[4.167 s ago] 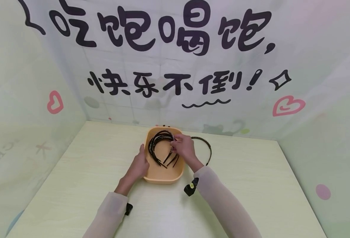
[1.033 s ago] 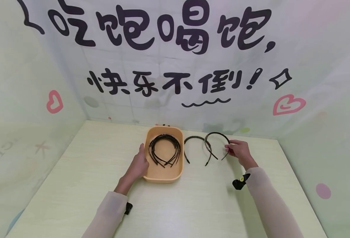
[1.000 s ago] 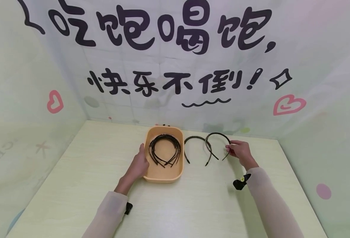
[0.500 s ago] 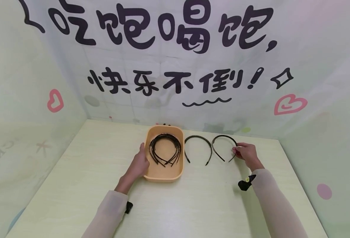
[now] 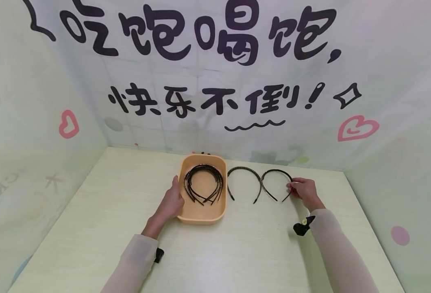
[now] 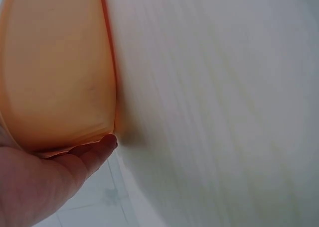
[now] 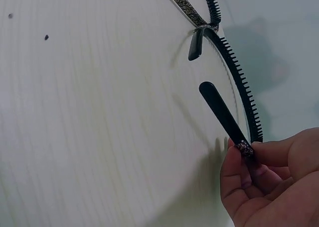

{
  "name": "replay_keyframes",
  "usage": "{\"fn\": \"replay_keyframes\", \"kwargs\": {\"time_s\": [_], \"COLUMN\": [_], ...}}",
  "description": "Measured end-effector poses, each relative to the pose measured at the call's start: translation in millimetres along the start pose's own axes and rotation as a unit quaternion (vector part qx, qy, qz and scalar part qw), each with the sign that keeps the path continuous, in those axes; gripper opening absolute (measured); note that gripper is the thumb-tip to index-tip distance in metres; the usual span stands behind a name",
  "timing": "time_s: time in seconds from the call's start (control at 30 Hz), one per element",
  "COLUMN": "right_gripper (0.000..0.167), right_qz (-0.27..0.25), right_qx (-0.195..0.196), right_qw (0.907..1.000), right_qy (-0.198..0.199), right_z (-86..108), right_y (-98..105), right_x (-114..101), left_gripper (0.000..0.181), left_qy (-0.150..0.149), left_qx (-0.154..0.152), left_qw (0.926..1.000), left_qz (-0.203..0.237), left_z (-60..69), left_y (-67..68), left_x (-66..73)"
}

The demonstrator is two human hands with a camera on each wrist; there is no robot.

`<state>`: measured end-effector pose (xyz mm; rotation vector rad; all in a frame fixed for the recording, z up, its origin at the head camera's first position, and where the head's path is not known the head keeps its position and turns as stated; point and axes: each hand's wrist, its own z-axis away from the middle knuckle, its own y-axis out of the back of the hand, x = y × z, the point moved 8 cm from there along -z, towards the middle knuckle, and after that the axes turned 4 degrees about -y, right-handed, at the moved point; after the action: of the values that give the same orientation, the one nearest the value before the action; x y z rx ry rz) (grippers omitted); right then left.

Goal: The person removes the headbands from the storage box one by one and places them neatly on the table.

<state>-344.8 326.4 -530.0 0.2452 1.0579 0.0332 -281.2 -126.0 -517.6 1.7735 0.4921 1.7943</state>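
In the head view, my right hand (image 5: pixel 303 191) pinches the right leg of a thin black headband (image 5: pixel 277 171) between thumb and fingers. The right wrist view shows comb teeth along this black headband (image 7: pixel 240 85) and a speckled patch at the fingertips. Just left of it, a second toothed headband (image 5: pixel 244 167) with speckled legs lies on the table; the two touch or overlap slightly. My left hand (image 5: pixel 170 201) grips the left side of an orange plastic box (image 5: pixel 201 215), thumb at the rim. Several dark headbands (image 5: pixel 203 169) lie overlapped inside the box.
The pale wood-grain table (image 5: pixel 208 260) runs back to a printed curtain (image 5: pixel 201 134) with large black characters. Side curtains (image 5: pixel 391 195) border it on both sides. Two small dark specks lie on the table in the right wrist view.
My right hand moved from the box to the right with a headband, then lowered it right of the other one, so they no longer cross widely. My left hand stays on the box.
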Motion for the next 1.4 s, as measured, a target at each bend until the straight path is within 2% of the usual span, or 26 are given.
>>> {"fn": "replay_keyframes", "kwargs": {"time_s": [0.43,0.67,0.97,1.4], "right_gripper": [0.043,0.038,0.037,0.037], "right_qz": [0.004,0.061,0.105,0.100], "right_qx": [0.018,0.041,0.062,0.067], "right_qw": [0.9997,0.9970,0.9922,0.9926], "right_qy": [0.013,0.027,0.027,0.017], "right_z": [5.2,8.1,11.2,10.0], "right_y": [2.4,5.1,8.7,11.0], "right_x": [-1.4,-4.1,-6.9,-5.5], "left_gripper": [0.077,0.072,0.072,0.073], "left_qy": [0.003,0.002,0.002,0.004], "left_qx": [0.004,0.006,0.004,0.006], "left_qw": [1.0000,1.0000,1.0000,1.0000], "left_qz": [-0.001,0.008,0.000,0.000], "left_z": [0.3,1.1,-0.5,-0.6], "left_y": [0.8,0.6,0.2,0.5], "left_x": [0.3,2.3,0.3,-0.2]}}
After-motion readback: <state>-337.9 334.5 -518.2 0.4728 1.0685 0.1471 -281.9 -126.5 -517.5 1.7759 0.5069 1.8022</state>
